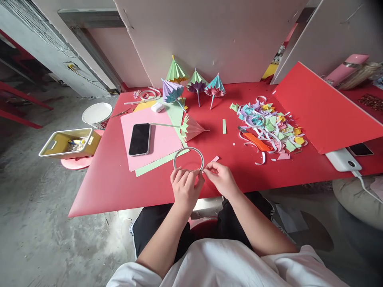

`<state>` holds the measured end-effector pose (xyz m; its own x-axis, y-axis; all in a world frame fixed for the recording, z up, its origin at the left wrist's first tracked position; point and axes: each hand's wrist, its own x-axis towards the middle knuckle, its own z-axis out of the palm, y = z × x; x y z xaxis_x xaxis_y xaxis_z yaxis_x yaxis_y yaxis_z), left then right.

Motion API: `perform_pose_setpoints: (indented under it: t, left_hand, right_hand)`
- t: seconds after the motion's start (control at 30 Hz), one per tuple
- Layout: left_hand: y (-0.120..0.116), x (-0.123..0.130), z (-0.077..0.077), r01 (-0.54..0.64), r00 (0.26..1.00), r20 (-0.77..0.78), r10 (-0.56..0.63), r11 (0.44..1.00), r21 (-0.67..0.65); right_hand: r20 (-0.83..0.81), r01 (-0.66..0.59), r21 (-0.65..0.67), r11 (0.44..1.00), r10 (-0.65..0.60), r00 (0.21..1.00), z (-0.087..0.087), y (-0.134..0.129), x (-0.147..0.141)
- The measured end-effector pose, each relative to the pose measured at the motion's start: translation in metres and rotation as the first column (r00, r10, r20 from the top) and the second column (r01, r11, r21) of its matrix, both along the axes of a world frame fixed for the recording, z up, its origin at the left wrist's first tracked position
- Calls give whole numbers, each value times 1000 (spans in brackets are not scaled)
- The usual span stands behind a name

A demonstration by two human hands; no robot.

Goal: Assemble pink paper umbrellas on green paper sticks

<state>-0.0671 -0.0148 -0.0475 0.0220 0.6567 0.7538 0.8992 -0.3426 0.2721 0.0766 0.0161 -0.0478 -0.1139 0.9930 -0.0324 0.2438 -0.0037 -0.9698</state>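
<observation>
A thin whitish ring that looks like a narrow roll of tape (202, 154) stands upright near the table's front edge. My left hand (185, 185) is closed on its lower rim. At the ring's lower right, my right hand (221, 178) has thumb and fingers pinched together on the edge of the tape; the exact bit between the fingertips is too small to make out. Just beyond the ring lies a pink and green paper umbrella (193, 128) on its side, its pale stick pointing left. A small pink paper scrap (215, 158) lies beside my right fingers.
Several folded paper umbrellas (197, 84) stand against the wall. A black phone (140, 139) rests on pink paper (161, 149) at left. Right of centre are paper scraps (269, 119) with an orange cutter (255, 140). Farther right are a red board (326, 107) and a white power bank (342, 160).
</observation>
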Motion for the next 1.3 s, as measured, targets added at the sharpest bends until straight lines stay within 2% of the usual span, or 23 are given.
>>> perform_pose_setpoints:
  t: [0.07, 0.1, 0.13, 0.2, 0.27, 0.33, 0.4, 0.43, 0.47, 0.5, 0.53, 0.6, 0.73, 0.83, 0.93, 0.97, 1.0, 1.07, 1.1, 1.13, 1.2, 1.27, 1.3]
  left_hand:
    - [0, -10, -1, -49, 999, 15, 49, 998, 27]
    - [0, -17, -3, -65, 998, 11, 65, 998, 11]
    - [2, -24, -6, -54, 998, -21, 53, 997, -46]
    - [5, -38, -13, -10, 994, -112, -16, 975, -223]
    - [7, -45, -16, -35, 990, -141, -11, 947, -319]
    - [7, -40, -12, -71, 997, -38, 62, 939, -336]
    - [5, -26, -2, 7, 976, 203, 77, 924, -383]
    - [5, -16, 4, 137, 932, 360, 37, 884, -447]
    - [5, -7, 10, 283, 849, 528, 39, 809, -515]
    - [6, 2, 14, 426, 723, 687, 80, 731, -534]
    - [7, 9, 17, 527, 586, 798, 141, 681, -508]
    - [10, 18, 18, 620, 435, 876, 206, 638, -458]
    - [13, 24, 12, 695, 292, 924, 248, 608, -383]
    - [11, 25, 13, 730, 207, 940, 270, 597, -332]
    - [7, 27, 18, 744, 129, 951, 282, 607, -281]
    - [6, 29, 19, 736, 80, 955, 286, 629, -250]
    - [5, 30, 20, 719, 17, 957, 289, 661, -213]
    - [4, 35, 20, 667, -115, 948, 297, 730, -147]
    - [4, 38, 19, 643, -164, 940, 300, 755, -129]
    - [5, 41, 17, 628, -190, 933, 304, 769, -123]
    - [5, 46, 13, 615, -202, 928, 313, 778, -129]
    - [5, 50, 8, 601, -177, 931, 320, 784, -155]
    - [5, 50, 5, 590, -135, 938, 318, 787, -182]
  right_hand:
    - [-138, 180, -99, 979, -192, 972, 0, 8, 15]
    - [-245, 233, -161, 959, -267, 932, 0, 12, 23]
    - [-345, 221, -219, 950, -287, 894, 2, 16, 30]
    - [-473, 83, -293, 953, -219, 854, 6, 22, 40]
    - [-548, -95, -320, 942, -103, 830, 11, 24, 41]
    - [-603, -235, -332, 913, -14, 798, 13, 23, 38]
    - [-634, -326, -336, 884, 44, 772, 15, 20, 33]
    - [-635, -355, -333, 874, 71, 769, 15, 18, 31]
    - [-625, -374, -328, 867, 98, 774, 16, 16, 29]
    - [-608, -382, -322, 866, 120, 785, 17, 15, 29]
    - [-582, -381, -315, 869, 141, 801, 18, 13, 28]
    - [-515, -362, -295, 884, 172, 840, 21, 10, 28]
    - [-302, -287, -192, 939, 222, 927, 27, 7, 27]
    - [-127, -197, -103, 975, 183, 975, 29, 6, 31]
    - [-53, 117, -20, 993, -118, 992, 27, 3, 37]
    - [-81, 157, -25, 987, -159, 984, 25, 0, 38]
    - [-124, 143, -53, 988, -148, 981, 23, -4, 38]
    - [-230, -31, -131, 991, 0, 973, 17, -14, 34]
    - [-257, -8, -155, 988, -33, 966, 15, -19, 30]
    - [-268, 95, -161, 982, -136, 954, 12, -23, 25]
    - [-252, 279, -145, 949, -308, 917, 9, -28, 17]
    - [-205, 348, -101, 932, -362, 909, 7, -27, 13]
    - [-165, 351, -70, 934, -358, 919, 7, -24, 15]
